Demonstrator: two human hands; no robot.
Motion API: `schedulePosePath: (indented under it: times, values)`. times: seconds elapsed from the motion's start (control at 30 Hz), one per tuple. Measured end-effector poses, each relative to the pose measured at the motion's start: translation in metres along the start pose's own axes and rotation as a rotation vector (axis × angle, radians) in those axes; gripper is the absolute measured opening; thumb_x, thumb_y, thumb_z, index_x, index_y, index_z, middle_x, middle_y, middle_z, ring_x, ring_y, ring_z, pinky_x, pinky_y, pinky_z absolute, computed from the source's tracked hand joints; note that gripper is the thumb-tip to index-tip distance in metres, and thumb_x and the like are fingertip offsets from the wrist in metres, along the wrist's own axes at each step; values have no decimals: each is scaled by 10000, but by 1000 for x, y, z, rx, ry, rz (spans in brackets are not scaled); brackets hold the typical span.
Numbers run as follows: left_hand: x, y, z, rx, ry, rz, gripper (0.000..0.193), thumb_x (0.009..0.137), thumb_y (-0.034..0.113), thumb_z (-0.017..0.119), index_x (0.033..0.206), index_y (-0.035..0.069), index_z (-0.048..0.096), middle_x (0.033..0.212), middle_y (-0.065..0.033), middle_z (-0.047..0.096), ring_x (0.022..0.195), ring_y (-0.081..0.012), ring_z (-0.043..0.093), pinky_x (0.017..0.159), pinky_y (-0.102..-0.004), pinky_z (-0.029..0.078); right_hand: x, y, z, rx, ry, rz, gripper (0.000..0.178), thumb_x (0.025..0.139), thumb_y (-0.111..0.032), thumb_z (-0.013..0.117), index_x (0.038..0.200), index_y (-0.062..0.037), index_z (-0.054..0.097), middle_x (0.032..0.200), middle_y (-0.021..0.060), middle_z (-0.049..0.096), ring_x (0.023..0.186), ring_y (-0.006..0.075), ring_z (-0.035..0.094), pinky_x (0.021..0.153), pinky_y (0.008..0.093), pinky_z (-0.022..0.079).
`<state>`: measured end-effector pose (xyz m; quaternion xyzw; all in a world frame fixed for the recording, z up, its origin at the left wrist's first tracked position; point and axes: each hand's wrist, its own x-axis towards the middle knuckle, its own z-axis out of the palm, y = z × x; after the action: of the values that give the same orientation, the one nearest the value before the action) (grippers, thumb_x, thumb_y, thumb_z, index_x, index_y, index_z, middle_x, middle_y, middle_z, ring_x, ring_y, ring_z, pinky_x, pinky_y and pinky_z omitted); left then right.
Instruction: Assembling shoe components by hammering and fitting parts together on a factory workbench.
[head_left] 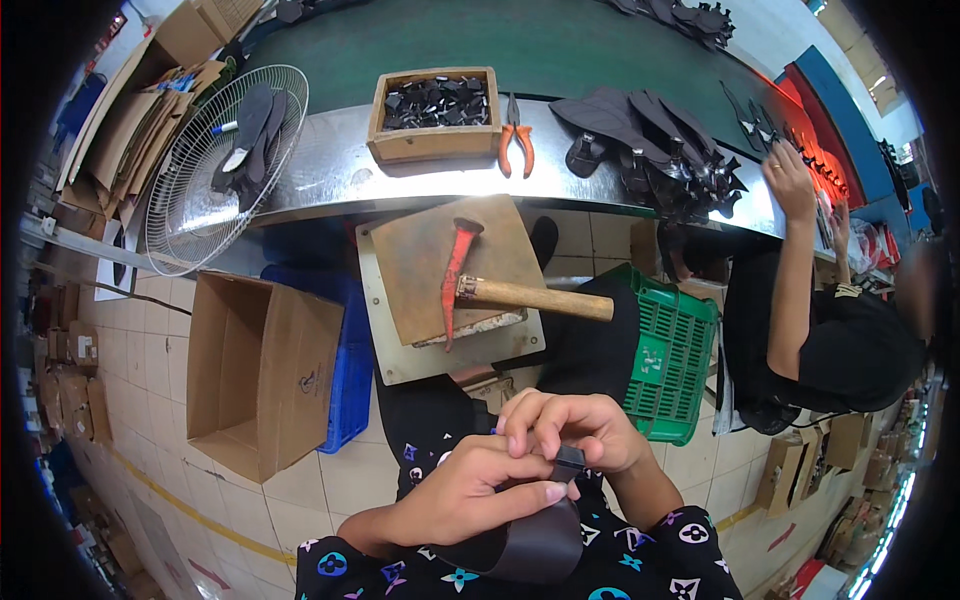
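Close to my body, my left hand (478,492) grips a dark shoe sole with a heel (545,545), its smooth curved part hanging below the fingers. At the top of the heel sits a small black heel tip (569,460), beside my left thumb. My right hand (580,428) is closed, its bent fingers at the far side of the heel; what they pinch is hidden. Ahead of my hands, a hammer (535,297) with a red head and wooden handle rests on a brown board (405,270) over a pale metal plate (395,365).
On the metal-edged green workbench (340,150) stand a wooden box (430,148) of black heel tips, orange-handled pliers (516,150) and several heeled soles (650,135). A wire basket (165,235), cardboard box (265,380) and green crate (680,360) surround me. A co-worker's arm (795,270) reaches in at right.
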<state>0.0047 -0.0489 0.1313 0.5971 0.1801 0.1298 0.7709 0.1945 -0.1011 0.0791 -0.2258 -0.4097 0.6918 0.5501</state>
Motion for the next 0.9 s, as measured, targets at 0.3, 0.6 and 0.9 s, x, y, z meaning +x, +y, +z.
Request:
schedulePosePath:
  times: [0.3, 0.6, 0.9]
  values:
    - [3, -25, 4, -416, 52, -188, 464, 992, 239, 599, 1372, -19, 527, 1067, -62, 649, 938, -104, 587, 815, -256, 461, -5, -9, -21, -75, 161, -125, 603, 936, -607, 554, 994, -9, 604, 977, 87, 605, 1115, 286, 541, 1011, 455, 407]
    - [-28, 18, -109, 181, 770, 296, 156, 826, 156, 741, 900, 35, 676, 830, 17, 603, 744, -64, 530, 686, -225, 421, 47, -91, -168, -1522, 1080, -447, 255, 905, -240, 672, 1002, -5, 655, 976, 148, 669, 905, 351, 639, 819, 438, 482]
    - [-52, 52, -183, 548, 1600, 804, 473, 1026, 185, 515, 1448, -3, 416, 1456, -129, 466, 1346, -240, 442, 1155, -378, 308, 83, -166, -239, -1550, 1362, -537, 250, 846, -236, 704, 812, -3, 622, 797, 153, 605, 736, 332, 600, 678, 428, 466]
